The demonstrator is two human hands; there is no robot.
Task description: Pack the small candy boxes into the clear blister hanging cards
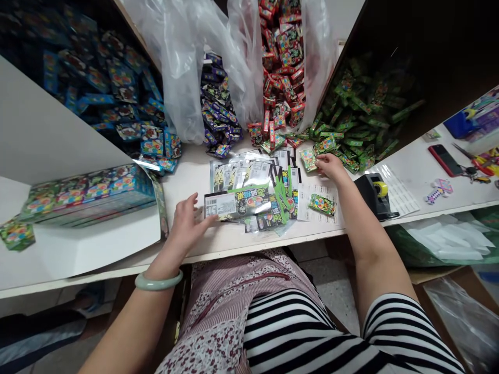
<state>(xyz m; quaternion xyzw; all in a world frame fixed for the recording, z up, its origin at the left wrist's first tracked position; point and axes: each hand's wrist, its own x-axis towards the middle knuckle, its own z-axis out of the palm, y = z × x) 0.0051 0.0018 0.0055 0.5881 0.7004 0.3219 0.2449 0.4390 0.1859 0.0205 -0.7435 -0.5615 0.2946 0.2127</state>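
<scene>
pouches (255, 200): glossy plastic | bags (179, 67): crinkled translucent plastic | tabletop (224, 239): smooth | apron (222, 296): matt cloth | bangle (159, 282): glossy

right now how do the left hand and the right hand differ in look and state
The left hand is open, while the right hand holds a small green box. The left hand is at the left end of the printed packets; the right hand is past their right side, farther back. A pale green bangle sits behind the left hand; none shows behind the right hand. Both hands are bare.
</scene>
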